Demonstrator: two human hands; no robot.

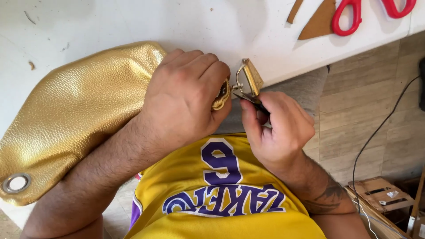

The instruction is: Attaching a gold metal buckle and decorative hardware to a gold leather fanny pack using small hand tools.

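From the head camera I look straight down on my two hands at the edge of a white table (133, 22).

My left hand (186, 97) lies knuckles-up on the end of a gold bag (75, 115), fingers curled and clenched over the bunched leather, so that a gold fold shows just past the fingertips. The bag stretches away to the left across the table, pebbled and shiny, with a metal eyelet (17, 183) at its far lower corner.

My right hand (276, 128) sits just beside the left, over the table's edge, fingers folded in and pinching a dark tool (252, 101) between thumb and forefinger. The tool's tip meets a gold clasp (249, 79) that stands tilted at the bag's end, between the two hands. I cannot tell how the clasp joins the bag, since the left hand hides that spot.

At the top right of the table lie red scissors (354, 15), only the handles in view, touching brown scraps (319, 22). Below me is a yellow jersey (221, 199). On the tiled floor to the right sits a cardboard box (380, 194), with a black cable (376, 132) running past it.
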